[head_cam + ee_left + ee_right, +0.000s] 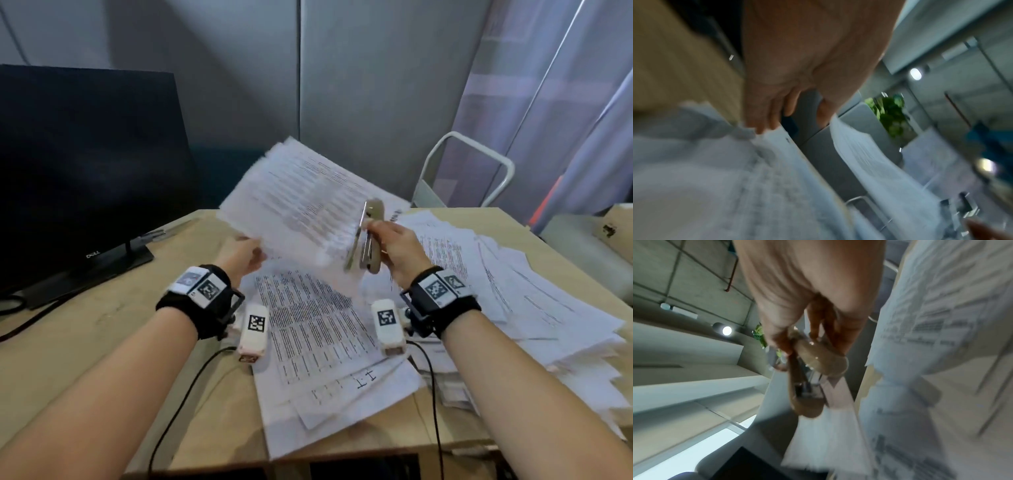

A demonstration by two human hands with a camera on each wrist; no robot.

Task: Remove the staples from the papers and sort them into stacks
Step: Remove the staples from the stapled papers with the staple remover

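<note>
Nearest to me, both forearms reach forward over a pale wooden surface (102, 329), each wrist strapped with a black camera band. Between them lies a flat printed sheet stack (308, 329), squared up in front of me, which I judge to be the pile for finished pages. To its right, a loose heap of papers (513, 284) sprawls toward the surface's right edge, probably the sets waiting their turn.

Just beyond the flat stack, I hold one stapled packet (301, 205) lifted in the air, tilted up and away, blurred by motion. My left hand (243, 255) pinches its lower left corner, thumb on top, fingers (774, 118) curled beneath, steadying the pages. My right hand (399, 246) grips a tan staple remover (368, 236) at the packet's right edge; in the right wrist view its fingers (818, 324) wrap closed around the tool's body. I cannot tell whether the tool's metal tip has caught a staple. Raised like this, the bound edge faces the tool, which seems the reason for the hold.

Farther left stands a dark monitor (85, 164). Behind the surface, a white metal frame (479, 164) meets grey wall panels.
</note>
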